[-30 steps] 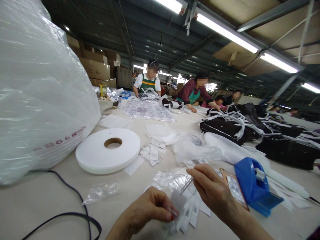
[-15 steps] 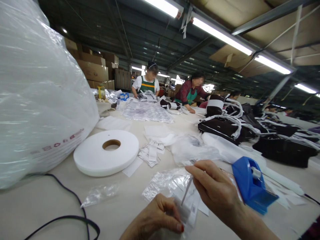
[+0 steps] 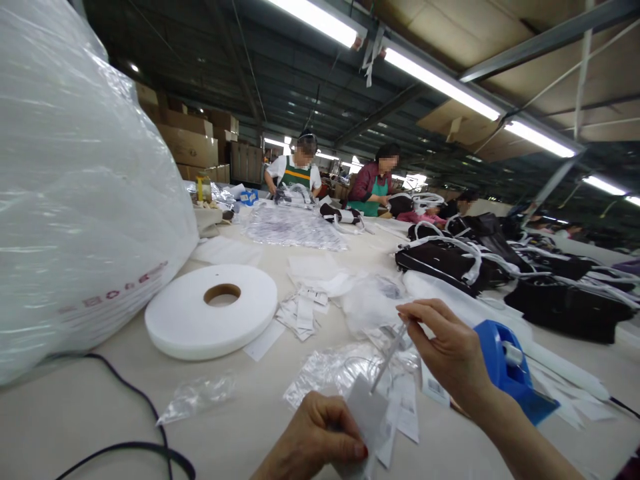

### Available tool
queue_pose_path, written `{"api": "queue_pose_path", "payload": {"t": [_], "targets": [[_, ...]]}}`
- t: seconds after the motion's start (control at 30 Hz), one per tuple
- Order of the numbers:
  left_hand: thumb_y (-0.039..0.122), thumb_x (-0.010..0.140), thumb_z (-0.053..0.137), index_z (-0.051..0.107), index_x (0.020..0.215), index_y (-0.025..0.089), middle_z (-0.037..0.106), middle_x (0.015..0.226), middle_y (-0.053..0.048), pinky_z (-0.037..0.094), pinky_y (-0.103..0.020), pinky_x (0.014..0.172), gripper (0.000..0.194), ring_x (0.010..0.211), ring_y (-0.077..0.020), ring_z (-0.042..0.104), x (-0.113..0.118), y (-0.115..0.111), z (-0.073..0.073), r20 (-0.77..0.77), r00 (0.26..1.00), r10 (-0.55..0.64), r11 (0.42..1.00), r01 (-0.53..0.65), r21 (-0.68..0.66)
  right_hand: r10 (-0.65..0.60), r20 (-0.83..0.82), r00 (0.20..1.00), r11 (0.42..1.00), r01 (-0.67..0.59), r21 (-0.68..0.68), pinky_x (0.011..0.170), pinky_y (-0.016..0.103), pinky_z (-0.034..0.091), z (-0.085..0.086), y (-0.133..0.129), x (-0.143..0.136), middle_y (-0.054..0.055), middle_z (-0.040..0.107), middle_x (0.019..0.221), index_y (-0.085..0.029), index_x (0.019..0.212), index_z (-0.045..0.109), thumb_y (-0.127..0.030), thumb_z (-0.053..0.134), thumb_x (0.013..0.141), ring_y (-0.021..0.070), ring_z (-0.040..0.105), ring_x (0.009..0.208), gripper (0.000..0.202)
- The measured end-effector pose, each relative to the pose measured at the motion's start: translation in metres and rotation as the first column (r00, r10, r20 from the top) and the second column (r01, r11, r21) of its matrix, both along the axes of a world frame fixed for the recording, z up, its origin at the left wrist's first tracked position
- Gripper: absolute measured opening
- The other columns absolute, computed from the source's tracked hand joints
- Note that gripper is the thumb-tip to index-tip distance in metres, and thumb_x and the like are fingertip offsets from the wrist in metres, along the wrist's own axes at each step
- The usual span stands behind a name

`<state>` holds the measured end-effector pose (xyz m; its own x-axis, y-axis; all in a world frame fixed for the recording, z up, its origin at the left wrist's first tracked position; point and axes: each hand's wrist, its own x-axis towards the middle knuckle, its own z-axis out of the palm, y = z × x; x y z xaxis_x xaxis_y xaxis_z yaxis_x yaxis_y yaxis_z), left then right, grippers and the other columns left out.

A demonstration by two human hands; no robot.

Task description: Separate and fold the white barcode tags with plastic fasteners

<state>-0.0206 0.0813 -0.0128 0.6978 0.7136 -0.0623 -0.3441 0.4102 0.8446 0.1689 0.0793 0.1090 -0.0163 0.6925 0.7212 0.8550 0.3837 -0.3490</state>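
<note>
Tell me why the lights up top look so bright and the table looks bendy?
Head view: the ceiling tube lights glare to pure white; the wide lens bends the table and stretches the big plastic bag at the edge; the left hand and right hand holding white tags look slightly soft; far faces are blurred.

Tape roll (image 3: pixel 211 310) laid on the table (image 3: pixel 75 413) right of the big plastic sack (image 3: pixel 75 187), tape dispenser (image 3: pixel 510 370) set far right, garments (image 3: pixel 450 257) piled behind it, loose labels (image 3: pixel 303 310) scattered between.
</note>
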Motion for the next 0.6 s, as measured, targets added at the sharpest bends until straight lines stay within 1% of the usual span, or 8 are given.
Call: {"api": "queue_pose_path", "payload": {"t": [0.07,0.17,0.33,0.43,0.5,0.53,0.57,0.6], "targets": [[0.026,0.042,0.081,0.067,0.05,0.011,0.062,0.056,-0.002,0.033,-0.023,0.052,0.022,0.053,-0.0114,0.051,0.002,0.001,-0.003,0.021,1.0,0.007,1.0,-0.007,0.018,-0.012,-0.128,0.992,0.998,0.004,-0.062,0.068,0.032,0.046,-0.003,0.002,0.004,0.003,0.062,0.079,-0.023,0.079,0.065,-0.017,0.057,0.075,0.0186,0.058,0.074,0.012],[0.028,0.045,0.081,0.064,0.05,0.011,0.06,0.055,-0.001,0.031,-0.022,0.052,0.024,0.054,-0.011,0.049,0.004,0.001,-0.006,0.039,0.999,0.016,0.999,-0.018,0.05,-0.04,-0.242,0.969,0.99,0.006,-0.139,0.066,0.032,0.044,-0.009,0.005,0.01,0.002,0.061,0.076,-0.022,0.079,0.065,-0.021,0.061,0.071,0.0178,0.055,0.068,0.009],[0.031,0.048,0.079,0.062,0.052,0.012,0.056,0.053,0.001,0.029,-0.022,0.053,0.026,0.055,-0.0101,0.045,0.005,0.003,-0.009,0.028,0.998,0.049,0.993,-0.052,0.106,-0.103,-0.486,0.868,0.948,-0.062,-0.312,0.065,0.032,0.047,-0.018,0.003,0.018,0.004,0.065,0.073,-0.018,0.082,0.066,-0.028,0.065,0.066,0.0193,0.06,0.069,0.019],[0.034,0.049,0.078,0.062,0.054,0.012,0.055,0.053,0.001,0.027,-0.022,0.052,0.028,0.054,-0.0099,0.044,0.004,0.005,-0.011,-0.001,0.996,0.092,0.989,-0.091,0.119,-0.162,-0.598,0.785,0.938,-0.065,-0.34,0.06,0.029,0.046,-0.027,-0.009,0.017,0.002,0.064,0.07,-0.018,0.08,0.063,-0.025,0.064,0.061,0.0178,0.059,0.065,0.02],[0.034,0.05,0.078,0.062,0.055,0.012,0.055,0.053,0.002,0.026,-0.022,0.051,0.028,0.053,-0.0097,0.043,0.003,0.005,-0.012,-0.02,0.992,0.122,0.985,-0.118,0.126,-0.192,-0.661,0.725,0.93,-0.081,-0.358,0.057,0.027,0.044,-0.038,-0.024,0.011,0.0,0.06,0.065,-0.019,0.076,0.06,-0.026,0.064,0.06,0.0165,0.056,0.062,0.018],[0.034,0.05,0.078,0.062,0.055,0.012,0.054,0.053,0.002,0.026,-0.023,0.052,0.028,0.053,-0.0097,0.043,0.003,0.005,-0.012,-0.027,0.991,0.133,0.983,-0.129,0.128,-0.206,-0.701,0.682,0.916,-0.117,-0.383,0.057,0.027,0.043,-0.046,-0.032,0.006,0.0,0.059,0.064,-0.019,0.073,0.06,-0.028,0.066,0.059,0.0164,0.055,0.062,0.018],[0.034,0.05,0.078,0.061,0.055,0.012,0.055,0.054,0.002,0.026,-0.023,0.052,0.028,0.054,-0.0099,0.043,0.004,0.005,-0.012,-0.029,0.989,0.144,0.982,-0.139,0.126,-0.21,-0.718,0.664,0.894,-0.166,-0.415,0.056,0.026,0.042,-0.054,-0.041,0.0,0.0,0.058,0.064,-0.019,0.073,0.06,-0.034,0.067,0.061,0.0162,0.054,0.062,0.02],[0.035,0.05,0.078,0.061,0.055,0.012,0.055,0.054,0.001,0.027,-0.023,0.052,0.029,0.054,-0.0103,0.044,0.004,0.004,-0.012,-0.026,0.988,0.152,0.981,-0.148,0.124,-0.218,-0.713,0.667,0.877,-0.187,-0.443,0.056,0.026,0.04,-0.062,-0.049,-0.006,-0.001,0.057,0.063,-0.019,0.072,0.06,-0.04,0.065,0.065,0.0157,0.052,0.061,0.023]]}}
